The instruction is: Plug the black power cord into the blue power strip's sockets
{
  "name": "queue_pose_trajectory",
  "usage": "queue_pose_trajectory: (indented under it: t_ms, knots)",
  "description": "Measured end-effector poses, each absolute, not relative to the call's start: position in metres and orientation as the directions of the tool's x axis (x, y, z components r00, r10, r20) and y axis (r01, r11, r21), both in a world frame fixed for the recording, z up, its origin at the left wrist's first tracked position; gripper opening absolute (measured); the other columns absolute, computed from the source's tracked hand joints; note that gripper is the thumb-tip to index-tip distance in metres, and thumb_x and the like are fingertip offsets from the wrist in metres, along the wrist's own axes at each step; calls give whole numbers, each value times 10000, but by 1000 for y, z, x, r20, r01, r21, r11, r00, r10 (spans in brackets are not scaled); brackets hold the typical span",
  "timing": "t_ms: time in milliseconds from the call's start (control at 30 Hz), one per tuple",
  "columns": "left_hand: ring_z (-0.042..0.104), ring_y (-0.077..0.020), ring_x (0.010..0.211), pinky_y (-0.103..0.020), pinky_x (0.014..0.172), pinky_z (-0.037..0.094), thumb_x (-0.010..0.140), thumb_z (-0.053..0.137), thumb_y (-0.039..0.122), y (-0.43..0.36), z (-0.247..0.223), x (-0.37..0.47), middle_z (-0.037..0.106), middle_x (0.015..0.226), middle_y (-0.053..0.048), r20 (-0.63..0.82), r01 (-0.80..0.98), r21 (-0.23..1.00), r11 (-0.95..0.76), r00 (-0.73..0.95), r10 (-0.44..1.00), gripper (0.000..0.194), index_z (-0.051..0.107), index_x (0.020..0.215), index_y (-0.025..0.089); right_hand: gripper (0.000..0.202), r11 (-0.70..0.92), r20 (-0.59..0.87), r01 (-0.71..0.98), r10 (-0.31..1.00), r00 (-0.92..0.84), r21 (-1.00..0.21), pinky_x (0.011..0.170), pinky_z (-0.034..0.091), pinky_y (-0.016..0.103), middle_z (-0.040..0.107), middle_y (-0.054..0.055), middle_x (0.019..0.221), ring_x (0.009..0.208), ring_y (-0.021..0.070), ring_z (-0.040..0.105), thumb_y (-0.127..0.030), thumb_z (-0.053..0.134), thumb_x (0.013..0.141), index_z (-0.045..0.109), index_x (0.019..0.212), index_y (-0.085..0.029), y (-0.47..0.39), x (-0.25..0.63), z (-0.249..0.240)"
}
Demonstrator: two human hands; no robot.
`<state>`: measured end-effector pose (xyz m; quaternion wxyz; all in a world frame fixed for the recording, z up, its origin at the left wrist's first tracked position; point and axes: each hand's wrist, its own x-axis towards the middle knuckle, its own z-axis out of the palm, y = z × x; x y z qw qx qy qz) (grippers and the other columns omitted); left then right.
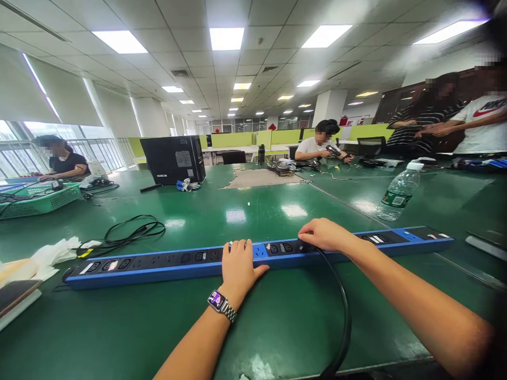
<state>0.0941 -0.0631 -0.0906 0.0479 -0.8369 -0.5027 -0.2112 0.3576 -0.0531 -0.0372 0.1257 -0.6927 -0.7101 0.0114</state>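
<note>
A long blue power strip (158, 272) with a black socket face lies across the green table. My left hand (238, 268) grips it near the middle, fingers over the top and thumb along the near side; a watch (222, 304) is on that wrist. Right of it, my right hand (322, 235) is closed on a black plug at the sockets. My fingers mostly hide the plug, and I cannot tell how deep it sits. Its thick black cable (345, 311) curves down toward the near table edge.
A plastic bottle (400, 192) stands behind the strip's right part. Coiled black cable (137, 232) and white crumpled paper (51, 258) lie left. A computer case (172, 161) and green basket (51, 200) stand farther back. Several people are around the table; one (317, 145) holds a tool.
</note>
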Motion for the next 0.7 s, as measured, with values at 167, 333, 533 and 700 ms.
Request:
queue_pose_trajectory:
  t_ms: [167,333,533,700]
  knots:
    - [529,-344,1189,-527,1069,336,757,712,545,-63,-91,94,615,1263,-168,406,863,126,-490,406,819,679,546,1287,155,208,47,167,989,986,-23,-141,611,418,287,761,27,851,767,204,668,-341,592,781,793,821,-304,-62,344,-37]
    - [531,-336,1188,-529,1082,324,749,712,562,-62,-93,94,619,1262,-159,398,866,127,-484,402,825,698,544,1289,153,192,-35,117,993,992,48,-115,594,399,278,753,35,833,765,207,656,-299,596,760,788,761,-287,-66,334,-23]
    - [528,-323,1210,-532,1083,331,747,718,552,-64,-92,94,604,1300,-137,426,845,164,-509,405,809,748,481,1361,196,275,5,173,979,984,31,-202,605,393,252,741,40,822,750,181,630,-326,518,790,775,817,-232,-74,315,3]
    - [529,-290,1224,-505,1054,374,751,719,535,-65,-89,93,582,1335,-113,514,725,322,-608,406,756,831,364,1439,230,338,154,190,880,979,-75,-449,576,386,257,642,4,634,592,149,554,-391,544,792,742,969,-181,-72,279,-1]
